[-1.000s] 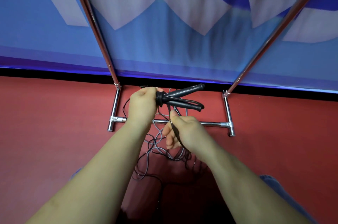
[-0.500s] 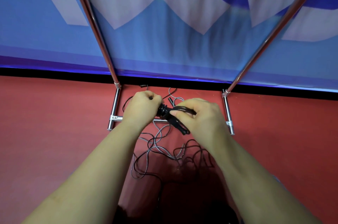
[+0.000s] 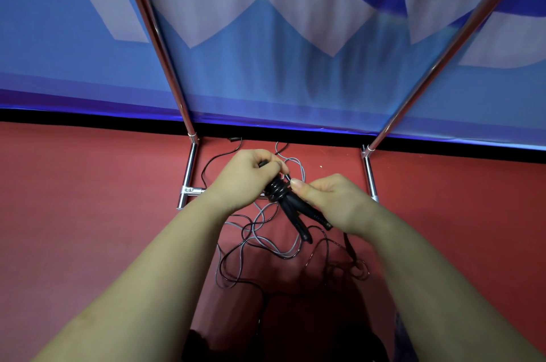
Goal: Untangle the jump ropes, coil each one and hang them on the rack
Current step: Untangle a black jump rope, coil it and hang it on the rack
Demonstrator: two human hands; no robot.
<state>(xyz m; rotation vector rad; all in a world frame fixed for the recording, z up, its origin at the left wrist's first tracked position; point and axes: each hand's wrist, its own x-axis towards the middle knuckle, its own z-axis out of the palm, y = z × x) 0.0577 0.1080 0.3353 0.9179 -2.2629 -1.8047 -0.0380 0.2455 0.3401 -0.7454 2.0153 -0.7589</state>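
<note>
I hold a black jump rope over the red floor. Its two black handles [image 3: 298,218] point down toward me, and black cord is wound several times round their upper ends in a tight coil [image 3: 276,191]. My left hand [image 3: 245,175] grips the top of the bundle. At the coil, my right hand [image 3: 331,199] pinches the cord, thumb tip on the windings. Loose loops of a grey rope [image 3: 267,239] and thin dark cord [image 3: 236,270] lie tangled on the floor beneath my hands.
The chrome rack [image 3: 189,172] stands just beyond my hands, its base bars on the floor and two poles rising left and right. A blue and white banner [image 3: 266,66] hangs behind it. Red floor [image 3: 88,199] spreads to both sides.
The handles swung from pointing right to pointing down toward me. My right hand rose from the loose cord to the bundle, and more cord is wound round the handle tops.
</note>
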